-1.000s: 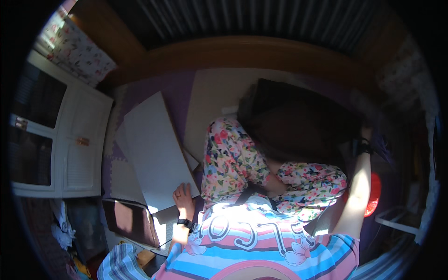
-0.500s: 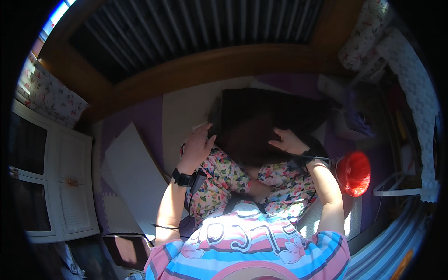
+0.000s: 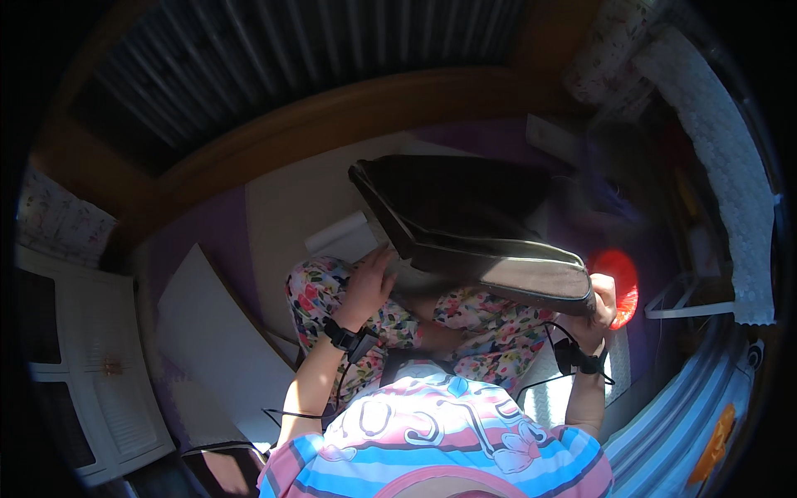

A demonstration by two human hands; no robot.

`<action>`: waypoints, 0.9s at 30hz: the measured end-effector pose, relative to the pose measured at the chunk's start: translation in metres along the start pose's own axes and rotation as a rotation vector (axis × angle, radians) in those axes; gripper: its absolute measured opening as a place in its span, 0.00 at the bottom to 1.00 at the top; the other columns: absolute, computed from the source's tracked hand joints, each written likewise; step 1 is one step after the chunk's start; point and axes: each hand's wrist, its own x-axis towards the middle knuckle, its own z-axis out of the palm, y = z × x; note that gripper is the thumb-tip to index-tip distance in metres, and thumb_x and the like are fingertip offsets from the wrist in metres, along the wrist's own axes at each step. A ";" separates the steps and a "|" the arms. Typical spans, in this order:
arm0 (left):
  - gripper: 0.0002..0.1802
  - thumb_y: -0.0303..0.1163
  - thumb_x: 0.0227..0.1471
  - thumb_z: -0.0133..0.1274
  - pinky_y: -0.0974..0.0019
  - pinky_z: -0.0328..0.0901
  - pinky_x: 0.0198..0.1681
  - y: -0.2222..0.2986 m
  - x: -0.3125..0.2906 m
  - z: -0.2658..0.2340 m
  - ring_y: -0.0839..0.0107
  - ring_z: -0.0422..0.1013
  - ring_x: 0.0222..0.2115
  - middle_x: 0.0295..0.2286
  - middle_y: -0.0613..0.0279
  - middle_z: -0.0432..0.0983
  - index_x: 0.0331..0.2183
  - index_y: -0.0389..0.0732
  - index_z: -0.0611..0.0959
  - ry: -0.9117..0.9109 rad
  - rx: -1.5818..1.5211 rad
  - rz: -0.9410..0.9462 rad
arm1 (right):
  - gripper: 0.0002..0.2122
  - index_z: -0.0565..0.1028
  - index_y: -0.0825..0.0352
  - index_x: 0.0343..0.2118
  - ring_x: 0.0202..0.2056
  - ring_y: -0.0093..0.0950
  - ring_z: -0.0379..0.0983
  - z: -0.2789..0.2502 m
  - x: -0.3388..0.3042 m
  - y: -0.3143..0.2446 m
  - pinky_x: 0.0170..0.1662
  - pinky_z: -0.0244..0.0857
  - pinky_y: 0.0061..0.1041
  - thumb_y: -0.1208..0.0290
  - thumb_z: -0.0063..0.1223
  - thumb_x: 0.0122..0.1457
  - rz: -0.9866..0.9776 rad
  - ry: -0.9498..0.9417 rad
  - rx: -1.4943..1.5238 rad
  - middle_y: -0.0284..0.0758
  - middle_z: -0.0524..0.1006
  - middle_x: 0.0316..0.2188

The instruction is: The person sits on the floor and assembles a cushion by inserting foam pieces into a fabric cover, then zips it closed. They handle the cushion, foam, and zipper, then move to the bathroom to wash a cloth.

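- One dark brown case point(image 3: 506, 278), boxy with pale-edged sides, tilts over our legs point(image 3: 490, 332).
- Our right hand point(image 3: 599, 309) grips its right end.
- Our left hand point(image 3: 369, 286) is beside it; we cannot tell its grip.

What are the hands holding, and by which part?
The right hand grips the brown case by its near right corner; the left hand is beside its left edge, contact unclear.
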 end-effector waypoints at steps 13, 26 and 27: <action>0.24 0.50 0.48 0.55 0.56 0.68 0.40 0.095 0.009 0.050 0.54 0.73 0.36 0.34 0.53 0.78 0.39 0.40 0.80 -0.360 -0.224 0.254 | 0.12 0.81 0.66 0.32 0.36 0.26 0.69 -0.007 -0.052 -0.015 0.38 0.63 0.20 0.82 0.58 0.40 0.398 0.056 0.142 0.32 0.69 0.33; 0.10 0.33 0.61 0.46 0.76 0.67 0.36 0.083 0.010 0.079 0.81 0.70 0.29 0.26 0.68 0.73 0.34 0.35 0.75 -0.565 -1.089 -0.333 | 0.10 0.82 0.63 0.29 0.38 0.31 0.70 -0.016 -0.098 -0.010 0.42 0.64 0.26 0.75 0.61 0.39 0.488 -0.089 0.015 0.34 0.71 0.33; 0.10 0.33 0.62 0.45 0.75 0.66 0.35 0.082 0.010 0.080 0.81 0.69 0.27 0.25 0.68 0.72 0.34 0.35 0.74 -0.573 -1.136 -0.398 | 0.10 0.82 0.63 0.29 0.38 0.31 0.70 -0.016 -0.101 -0.011 0.42 0.64 0.26 0.75 0.62 0.39 0.483 -0.073 0.010 0.34 0.71 0.33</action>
